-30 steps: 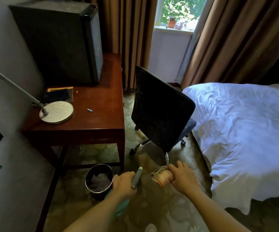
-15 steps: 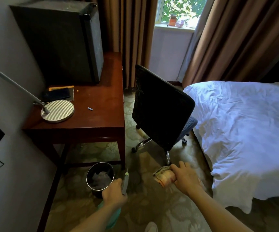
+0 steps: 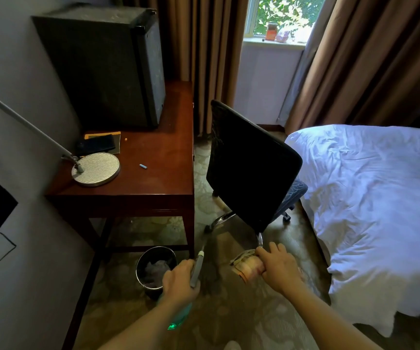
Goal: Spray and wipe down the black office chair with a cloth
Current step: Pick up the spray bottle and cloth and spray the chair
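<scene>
Patterned carpet (image 3: 229, 311) underfoot, in a dim room with brown curtains (image 3: 370, 66) framing a bright window (image 3: 279, 16) at the back. Far left: pale wall, with the thin arm of a desk lamp (image 3: 95, 169) slanting down to a round ribbed metal base. Base set on a red-brown wooden desk (image 3: 158, 152), near its front left corner. Behind it, a dark flat item lying on something orange, and beyond those a black boxy cabinet (image 3: 102, 66) occupying the back of the desk. Small blue object (image 3: 143, 166) lying loose on the desktop, apart from the rest. Below the desk's front edge, a round black bin (image 3: 155, 269) on the floor with crumpled grey stuff inside.

Left hand (image 3: 181, 281) low in the foreground, just right of the bin, clenched around a spray bottle (image 3: 197, 269); grey nozzle pointing up and away, green body showing under the wrist. Right hand (image 3: 278, 267) beside it, closed on a bunched orange-and-pale cloth (image 3: 248, 267), well apart from the left. Black office chair (image 3: 251, 168) standing just beyond both hands, between desk and bed, backrest toward the camera, seat partly hidden behind it, chrome legs and a caster visible below. Neither hand touching the backrest. Right side filled by a bed (image 3: 380, 198) under a rumpled white duvet.
</scene>
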A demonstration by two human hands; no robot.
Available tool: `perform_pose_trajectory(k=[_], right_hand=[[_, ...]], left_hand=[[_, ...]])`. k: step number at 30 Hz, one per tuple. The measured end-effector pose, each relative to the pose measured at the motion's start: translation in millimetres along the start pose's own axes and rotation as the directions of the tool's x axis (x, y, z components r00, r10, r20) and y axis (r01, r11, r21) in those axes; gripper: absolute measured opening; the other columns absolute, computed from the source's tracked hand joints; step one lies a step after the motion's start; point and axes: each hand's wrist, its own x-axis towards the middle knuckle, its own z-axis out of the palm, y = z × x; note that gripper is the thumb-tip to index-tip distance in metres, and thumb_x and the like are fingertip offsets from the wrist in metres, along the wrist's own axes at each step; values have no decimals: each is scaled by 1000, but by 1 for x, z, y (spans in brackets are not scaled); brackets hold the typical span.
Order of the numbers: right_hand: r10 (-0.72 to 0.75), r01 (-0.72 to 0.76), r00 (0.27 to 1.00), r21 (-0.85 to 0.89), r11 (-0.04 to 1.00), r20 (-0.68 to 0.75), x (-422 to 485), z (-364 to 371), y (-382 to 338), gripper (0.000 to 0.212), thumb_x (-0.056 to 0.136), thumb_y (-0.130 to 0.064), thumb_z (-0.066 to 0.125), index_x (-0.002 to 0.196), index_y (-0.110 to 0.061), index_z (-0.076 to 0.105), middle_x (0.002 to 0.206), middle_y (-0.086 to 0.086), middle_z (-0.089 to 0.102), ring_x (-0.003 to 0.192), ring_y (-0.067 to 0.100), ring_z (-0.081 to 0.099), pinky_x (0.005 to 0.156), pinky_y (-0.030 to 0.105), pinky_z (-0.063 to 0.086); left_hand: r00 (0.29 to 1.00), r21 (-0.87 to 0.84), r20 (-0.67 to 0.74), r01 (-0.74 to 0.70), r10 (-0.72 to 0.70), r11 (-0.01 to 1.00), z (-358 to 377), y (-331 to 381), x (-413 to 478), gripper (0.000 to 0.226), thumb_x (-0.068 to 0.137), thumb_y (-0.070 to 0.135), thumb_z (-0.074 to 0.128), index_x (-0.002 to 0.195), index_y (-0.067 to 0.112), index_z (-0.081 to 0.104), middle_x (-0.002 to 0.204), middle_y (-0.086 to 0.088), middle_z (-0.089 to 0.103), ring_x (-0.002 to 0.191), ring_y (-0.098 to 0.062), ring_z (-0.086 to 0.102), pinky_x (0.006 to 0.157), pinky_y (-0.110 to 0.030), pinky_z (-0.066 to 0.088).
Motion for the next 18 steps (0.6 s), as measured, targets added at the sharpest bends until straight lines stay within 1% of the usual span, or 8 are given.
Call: perform_pose_trajectory(k=[3,6,10,13,18], right_hand=[[4,-4,1000,1,1000,-4,5,0,14,51,87,-41,52,136,-35,37,128,1,43,111,20,41,85,30,38],[4,-4,1000,15,1000,-5,11,0,31,50,86,-40,52,134,-36,38,128,0,43,112,20,41,87,30,40],[17,-17,1000,31,999,-6,21,1,57,50,85,-39,54,133,-35,40,128,2,44,113,21,41,88,31,40],[25,-25,1000,33,999,-6,30,1,78,50,84,-37,54,133,-34,41,125,3,46,112,22,41,86,32,41],[45,-44,999,44,998,-16,38,0,114,52,85,-39,54,134,-36,39,123,1,47,109,20,43,85,30,40]], left_hand=[[999,32,10,31,-31,999,-3,21,17,18,84,30,59,99,26,51,99,6,55,91,-13,57,84,-33,47],[999,70,30,31,-34,997,-1,33,30,22,84,30,58,104,24,51,104,5,56,95,-15,58,88,-34,44],[1000,54,28,-14,13,998,9,44,43,28,84,33,57,110,25,51,106,6,54,98,-16,56,87,-33,40],[998,18,28,-48,47,999,18,60,53,30,83,33,58,112,27,51,106,8,54,97,-14,55,86,-31,39],[993,19,15,-121,120,993,35,98,71,34,82,34,60,115,29,52,110,10,56,97,-11,56,85,-29,40]])
